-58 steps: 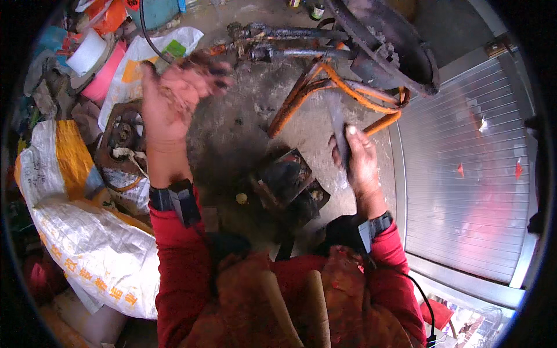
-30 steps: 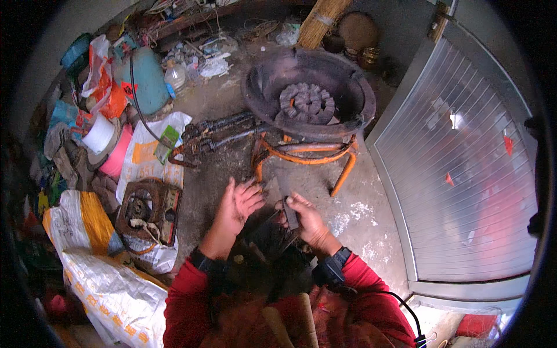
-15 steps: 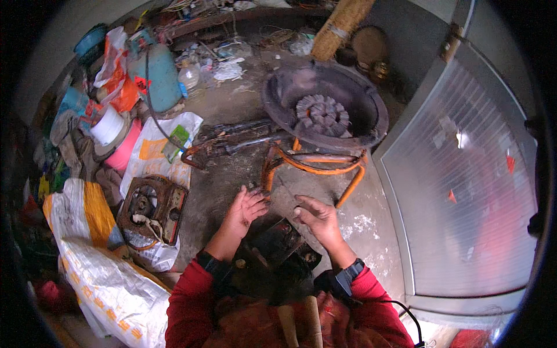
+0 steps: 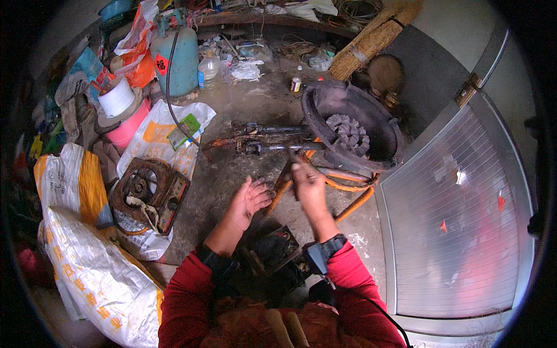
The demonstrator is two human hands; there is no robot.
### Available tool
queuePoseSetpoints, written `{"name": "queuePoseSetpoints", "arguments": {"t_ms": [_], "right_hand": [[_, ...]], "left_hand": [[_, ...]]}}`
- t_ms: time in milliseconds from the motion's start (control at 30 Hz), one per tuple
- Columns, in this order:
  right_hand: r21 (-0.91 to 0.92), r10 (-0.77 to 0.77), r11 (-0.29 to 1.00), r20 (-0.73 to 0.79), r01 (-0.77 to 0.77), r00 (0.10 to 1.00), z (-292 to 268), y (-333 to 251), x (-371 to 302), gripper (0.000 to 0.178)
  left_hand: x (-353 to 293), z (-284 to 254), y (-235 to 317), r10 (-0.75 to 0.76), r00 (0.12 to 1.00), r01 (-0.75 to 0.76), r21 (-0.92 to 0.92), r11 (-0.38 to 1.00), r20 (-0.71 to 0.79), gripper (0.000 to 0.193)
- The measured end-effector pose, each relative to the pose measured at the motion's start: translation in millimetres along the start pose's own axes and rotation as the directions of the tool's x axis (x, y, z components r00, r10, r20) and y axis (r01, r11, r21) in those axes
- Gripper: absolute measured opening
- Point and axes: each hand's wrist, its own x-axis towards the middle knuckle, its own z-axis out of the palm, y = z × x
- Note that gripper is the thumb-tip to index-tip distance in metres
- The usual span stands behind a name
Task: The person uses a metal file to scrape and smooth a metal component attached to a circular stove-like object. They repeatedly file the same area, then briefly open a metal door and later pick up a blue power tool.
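Note:
My left hand (image 4: pixel 249 203) is open, palm up, its fingers spread and smudged black; nothing lies in it. My right hand (image 4: pixel 308 184) reaches forward beside the legs of an orange metal stand (image 4: pixel 354 203), its fingers curled together and dark at the tips; whatever they may hold is hidden. On the stand rests a large black bowl-shaped burner (image 4: pixel 383 136) with a ribbed round centre (image 4: pixel 348 134). Rusty burner pipes (image 4: pixel 270 139) run left from it near the floor. Between my forearms, low down, sits a dark metal box (image 4: pixel 278 246), partly in shadow.
To the left, a rusty stove part (image 4: pixel 148 197) lies on a white sack (image 4: pixel 197 116), with another white-and-orange sack (image 4: pixel 98 278) nearer. Behind stand a teal gas cylinder (image 4: pixel 177 61) with a black hose and a small bottle (image 4: pixel 296 82). A ribbed translucent door (image 4: pixel 458 220) bounds the right side.
My right hand has moved forward and a little left, toward the stand, its fingers now curled away. My left hand stays open in nearly the same place. The view has shifted.

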Motion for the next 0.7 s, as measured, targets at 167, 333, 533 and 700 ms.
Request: {"name": "queuePoseSetpoints", "arguments": {"t_ms": [167, 333, 533, 700], "right_hand": [[-0.012, -0.024, 1.000, 0.009, 0.024, 1.000, 13, -14, -2, 0.028], [-0.048, 0.100, 0.993, -0.073, -0.103, 0.992, -5, -15, 3, 0.029], [0.078, 0.314, 0.943, 0.106, -0.323, 0.943, 2, -45, 8, 0.027], [-0.055, 0.361, 0.932, 0.054, -0.359, 0.931, 9, -45, 0, 0.026]], "left_hand": [[-1, -8, 10, 0.016, 1.000, -0.016, -0.022, 1.000, -0.004, 0.057], [-1, -20, 16, 0.047, 0.999, -0.048, -0.031, 0.998, -0.023, 0.059], [6, -27, 20, 0.045, 0.999, -0.045, -0.034, 0.998, -0.004, 0.058], [7, -30, 20, 0.053, 0.998, -0.054, -0.077, 0.996, -0.016, 0.058]]}}
